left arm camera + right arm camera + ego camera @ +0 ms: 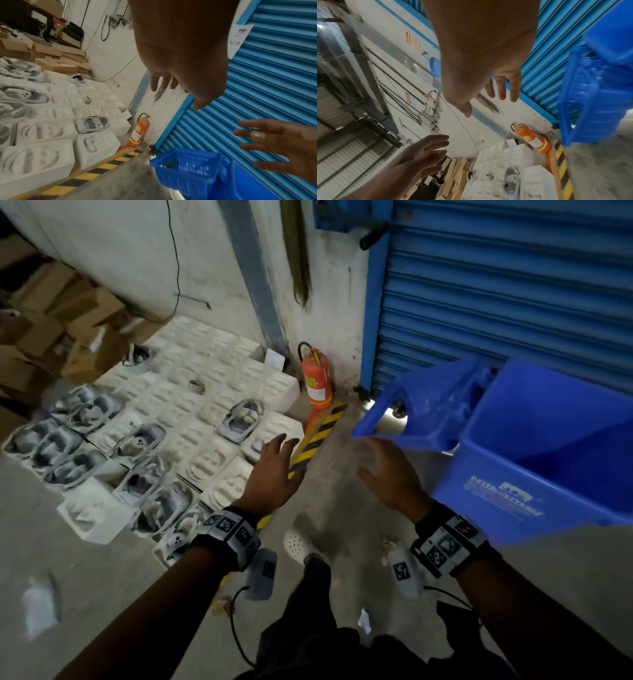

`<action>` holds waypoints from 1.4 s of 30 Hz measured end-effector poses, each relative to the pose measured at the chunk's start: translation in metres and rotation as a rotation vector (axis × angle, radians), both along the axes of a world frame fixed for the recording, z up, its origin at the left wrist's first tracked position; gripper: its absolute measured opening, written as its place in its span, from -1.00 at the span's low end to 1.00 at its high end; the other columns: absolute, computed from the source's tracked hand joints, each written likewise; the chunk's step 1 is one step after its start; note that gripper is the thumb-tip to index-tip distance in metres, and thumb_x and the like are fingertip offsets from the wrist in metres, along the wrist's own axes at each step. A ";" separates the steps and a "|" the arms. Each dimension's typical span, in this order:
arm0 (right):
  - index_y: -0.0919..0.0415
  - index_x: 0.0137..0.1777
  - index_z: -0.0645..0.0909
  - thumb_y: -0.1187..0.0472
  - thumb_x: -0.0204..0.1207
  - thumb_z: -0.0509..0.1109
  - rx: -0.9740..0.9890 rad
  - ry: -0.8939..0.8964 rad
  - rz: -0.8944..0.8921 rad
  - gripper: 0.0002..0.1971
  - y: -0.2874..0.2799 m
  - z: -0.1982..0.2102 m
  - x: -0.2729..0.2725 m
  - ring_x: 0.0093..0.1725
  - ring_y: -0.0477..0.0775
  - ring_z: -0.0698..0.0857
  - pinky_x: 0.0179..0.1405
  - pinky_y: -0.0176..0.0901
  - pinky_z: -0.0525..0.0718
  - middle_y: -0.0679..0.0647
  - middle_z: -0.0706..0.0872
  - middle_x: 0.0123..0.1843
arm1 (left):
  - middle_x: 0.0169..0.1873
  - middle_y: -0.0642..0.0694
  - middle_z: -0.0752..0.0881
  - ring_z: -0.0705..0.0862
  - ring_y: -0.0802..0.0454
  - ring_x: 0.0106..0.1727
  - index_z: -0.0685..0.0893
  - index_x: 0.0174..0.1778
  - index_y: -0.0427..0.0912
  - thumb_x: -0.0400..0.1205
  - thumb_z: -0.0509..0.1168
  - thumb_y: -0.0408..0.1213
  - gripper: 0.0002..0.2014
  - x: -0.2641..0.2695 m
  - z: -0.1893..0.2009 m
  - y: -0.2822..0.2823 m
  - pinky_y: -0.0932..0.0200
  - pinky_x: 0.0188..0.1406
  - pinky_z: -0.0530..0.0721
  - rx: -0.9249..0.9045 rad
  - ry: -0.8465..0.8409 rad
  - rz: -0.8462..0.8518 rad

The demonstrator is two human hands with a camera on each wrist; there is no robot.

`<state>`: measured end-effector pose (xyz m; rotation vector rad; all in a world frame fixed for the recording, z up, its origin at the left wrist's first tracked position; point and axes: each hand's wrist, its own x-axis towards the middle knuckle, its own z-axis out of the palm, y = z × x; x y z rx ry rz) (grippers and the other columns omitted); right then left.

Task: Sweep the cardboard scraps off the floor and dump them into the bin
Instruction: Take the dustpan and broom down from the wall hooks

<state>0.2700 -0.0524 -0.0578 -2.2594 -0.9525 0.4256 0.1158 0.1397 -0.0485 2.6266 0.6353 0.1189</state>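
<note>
We count two hands, the left hand and the right hand, both with fingers spread and holding nothing. One blue bin stands just right of the right hand, with one blue dustpan tilted against its rim, just beyond that hand's fingertips. One orange fire extinguisher stands beyond both hands. One yellow-and-black striped strip runs under the left hand. The white moulded trays and cardboard boxes to the left are too many and too blurred to count.
</note>
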 end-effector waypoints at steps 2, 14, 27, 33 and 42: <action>0.20 0.50 0.44 0.13 0.52 0.46 0.076 -0.076 0.007 -0.44 0.042 0.010 0.027 0.41 0.25 0.51 0.35 0.09 0.50 0.20 0.55 0.41 | 0.53 -0.34 0.32 0.30 -0.32 0.52 0.38 0.54 -0.19 0.55 0.05 0.20 -0.29 0.025 0.002 0.036 -0.22 0.40 0.44 0.013 -0.029 -0.003; 0.06 0.54 0.39 0.01 0.55 0.41 0.407 -0.317 0.064 -0.43 0.313 0.172 0.203 0.31 0.05 0.56 0.22 0.19 0.64 0.02 0.52 0.42 | 0.42 -0.19 0.46 0.40 -0.14 0.41 0.42 0.50 -0.21 0.58 0.21 -0.04 -0.43 0.200 0.172 0.307 0.10 0.39 0.37 0.163 -0.346 -0.039; 0.03 0.63 0.26 0.02 0.56 0.43 0.667 -0.597 0.065 -0.33 0.456 0.434 0.429 0.17 -0.11 0.53 0.10 -0.16 0.55 0.04 0.50 0.48 | 0.46 -0.08 0.41 0.41 -0.02 0.42 0.29 0.59 -0.01 0.62 0.30 0.00 -0.38 0.304 0.436 0.500 0.11 0.32 0.46 0.706 -0.347 0.022; 0.05 0.62 0.26 0.02 0.56 0.41 0.715 -0.701 0.115 -0.34 0.506 0.530 0.496 0.21 -0.03 0.58 0.12 -0.19 0.50 0.07 0.50 0.48 | 0.43 -0.04 0.43 0.50 0.15 0.15 0.23 0.61 0.02 0.65 0.25 0.03 -0.38 0.345 0.567 0.530 0.24 0.15 0.51 0.971 -0.254 0.143; 0.05 0.60 0.27 0.02 0.58 0.40 0.748 -0.779 0.063 -0.37 0.578 0.640 0.566 0.34 0.15 0.59 0.25 -0.01 0.60 0.17 0.55 0.45 | 0.23 -0.06 0.62 0.59 0.00 0.22 0.44 0.44 -0.02 0.69 0.16 0.05 -0.57 0.461 0.690 0.590 0.07 0.17 0.62 1.202 -0.129 0.237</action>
